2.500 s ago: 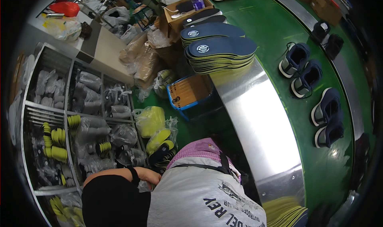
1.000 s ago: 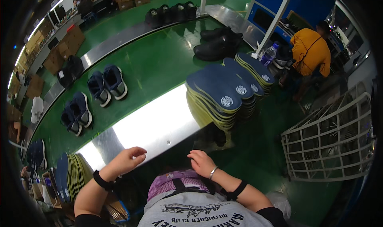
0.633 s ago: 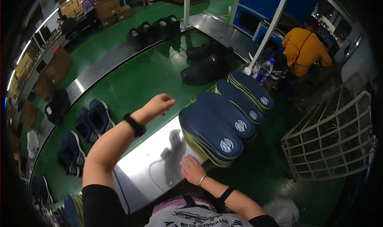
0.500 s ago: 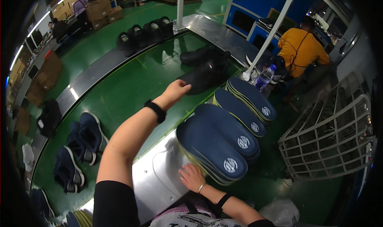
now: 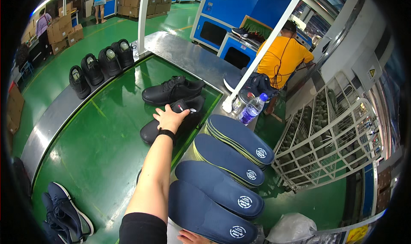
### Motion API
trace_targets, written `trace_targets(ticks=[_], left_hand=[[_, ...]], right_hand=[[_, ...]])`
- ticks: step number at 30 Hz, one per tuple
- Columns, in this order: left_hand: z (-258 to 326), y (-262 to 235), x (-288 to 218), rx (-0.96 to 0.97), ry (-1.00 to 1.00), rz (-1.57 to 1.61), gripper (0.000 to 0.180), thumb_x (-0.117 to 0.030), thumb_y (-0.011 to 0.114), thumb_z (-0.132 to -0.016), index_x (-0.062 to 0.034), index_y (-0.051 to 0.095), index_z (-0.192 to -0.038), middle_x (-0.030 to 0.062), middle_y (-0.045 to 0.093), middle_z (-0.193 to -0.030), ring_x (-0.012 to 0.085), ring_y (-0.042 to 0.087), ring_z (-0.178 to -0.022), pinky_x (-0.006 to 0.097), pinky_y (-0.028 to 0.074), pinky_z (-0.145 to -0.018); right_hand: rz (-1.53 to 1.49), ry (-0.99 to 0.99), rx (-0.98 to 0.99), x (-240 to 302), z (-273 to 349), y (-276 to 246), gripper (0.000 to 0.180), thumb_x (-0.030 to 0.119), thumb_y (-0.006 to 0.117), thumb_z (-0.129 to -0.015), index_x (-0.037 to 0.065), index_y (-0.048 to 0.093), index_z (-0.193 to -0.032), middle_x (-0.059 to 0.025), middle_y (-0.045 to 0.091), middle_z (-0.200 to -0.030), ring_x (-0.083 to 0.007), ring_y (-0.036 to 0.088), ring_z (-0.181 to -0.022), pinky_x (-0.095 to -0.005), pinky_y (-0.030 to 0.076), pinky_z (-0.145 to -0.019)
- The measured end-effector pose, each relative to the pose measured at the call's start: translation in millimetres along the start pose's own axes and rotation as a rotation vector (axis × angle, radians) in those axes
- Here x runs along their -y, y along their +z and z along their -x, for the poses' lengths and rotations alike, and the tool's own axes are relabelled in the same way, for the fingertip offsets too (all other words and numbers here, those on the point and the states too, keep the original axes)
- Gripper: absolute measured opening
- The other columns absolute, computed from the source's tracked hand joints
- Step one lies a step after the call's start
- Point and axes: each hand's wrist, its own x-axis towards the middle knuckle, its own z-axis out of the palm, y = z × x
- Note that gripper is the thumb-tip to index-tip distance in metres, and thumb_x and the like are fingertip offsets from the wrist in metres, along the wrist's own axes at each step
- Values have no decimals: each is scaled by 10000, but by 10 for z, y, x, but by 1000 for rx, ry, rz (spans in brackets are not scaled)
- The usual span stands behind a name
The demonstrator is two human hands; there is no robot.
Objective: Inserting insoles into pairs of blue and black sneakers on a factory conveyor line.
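Observation:
A pair of black lace-up shoes lies on the green surface. My left hand reaches over the nearer black shoe, its fingers spread across the shoe's upper by the opening. At the bottom edge my right hand shows only in part, fingers stretched out next to the nearest insole pile. Several stacks of dark blue insoles with yellow-green edges and white round prints stand in a row to the right of my left arm.
Several black shoes line the metal rim at the back left. Navy sneakers lie at the lower left. A water bottle stands by the white post. A wire rack is on the right; a person in orange sits beyond.
The view has shifted to the right and down. My left hand has moved from the nearer shoe's toe onto its upper, with fingers spreading. My right hand has slipped mostly out of view.

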Motion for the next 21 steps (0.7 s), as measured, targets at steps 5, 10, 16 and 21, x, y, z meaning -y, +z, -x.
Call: trace_targets(ticks=[5, 10, 16, 21], left_hand=[[-364, -467, 340, -174, 370, -78, 468, -374, 624, -607, -18, 565, -905, 173, 597, -912, 340, 565, -876, 389, 454, -782], [-230, -889, 616, -198, 465, -221, 346, -160, 561, -639, -78, 602, -972, 151, 618, -886, 281, 589, -860, 351, 461, -772], [-229, -1126, 1103, -29, 400, -212, 340, -184, 537, -662, -72, 607, -975, 142, 609, -944, 270, 575, -908, 332, 430, -842], [29, -756, 1212, -472, 641, -285, 576, -275, 687, -643, -58, 453, -1122, 153, 467, -1132, 314, 446, -1048, 402, 406, -846]], right_hand=[[-40, 21, -21, 35, -88, -18, 439, 232, 519, -704, -21, 505, -1063, -170, 475, -1123, -366, 376, -1129, -472, 335, -925], [-43, 76, 32, -9, -64, -79, 442, 264, 493, -716, 42, 506, -1098, -163, 436, -1186, -347, 314, -1179, -456, 287, -961], [90, 55, -61, 40, -156, -106, 329, 242, 522, -742, 48, 571, -1004, -96, 550, -1026, -256, 464, -1046, -388, 385, -863], [7, -45, 7, 77, -293, -437, 343, 145, 530, -729, 1, 544, -1040, -166, 502, -1088, -317, 432, -1086, -394, 324, -961]])
